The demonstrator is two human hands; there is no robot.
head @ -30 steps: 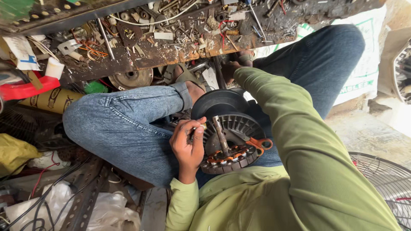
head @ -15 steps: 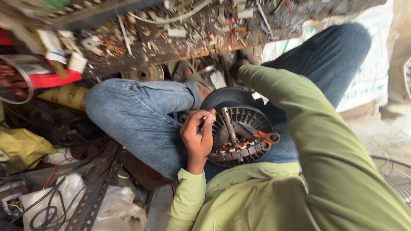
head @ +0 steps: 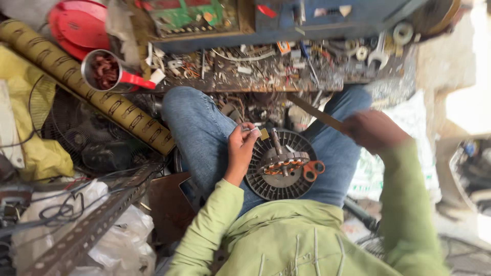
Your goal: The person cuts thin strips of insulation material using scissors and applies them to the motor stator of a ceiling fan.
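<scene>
Round black finned motor housing (head: 279,166) with copper windings, on lap

Single head view, steep downward, close over lap, cluttered workbench (head: 266,76) ahead.

Right hand (head: 376,132) motion-blurred

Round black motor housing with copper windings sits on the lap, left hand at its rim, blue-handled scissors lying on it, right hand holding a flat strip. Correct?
Not quite: the head view shows orange-handled scissors, not blue. The rest holds: the round black motor housing with copper windings sits on the lap, the left hand is at its rim, and the right hand holds a flat strip.
</scene>
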